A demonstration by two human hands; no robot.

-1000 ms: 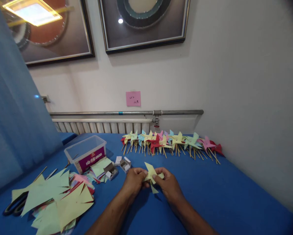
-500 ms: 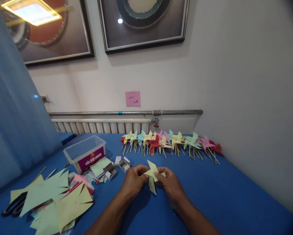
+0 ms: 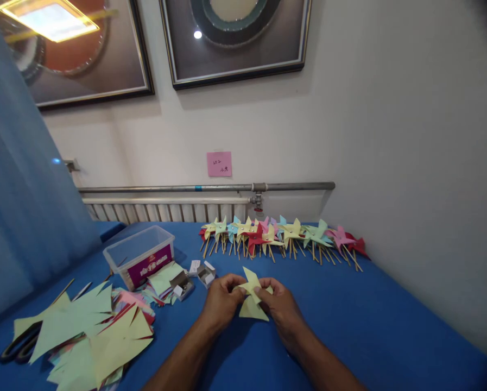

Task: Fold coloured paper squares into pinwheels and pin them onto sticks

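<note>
Head view: left hand and right hand are both pinching the yellow paper pinwheel above the near blue table; folding corners inward, likely; next move is needing a steady centre pinch for pinning.

Your left hand & right hand are both bare: no gloves, rings or watch visible. Forearms bare too, no sleeves in shot up to the btm edge. Fingers show short nails, knuckles & thumb tips, esp. on the side facing the row of pinwheels. Left forearm shows more of its length than the right; elbows are out of frame. Nothing else of your body or clothes in view.
</note>
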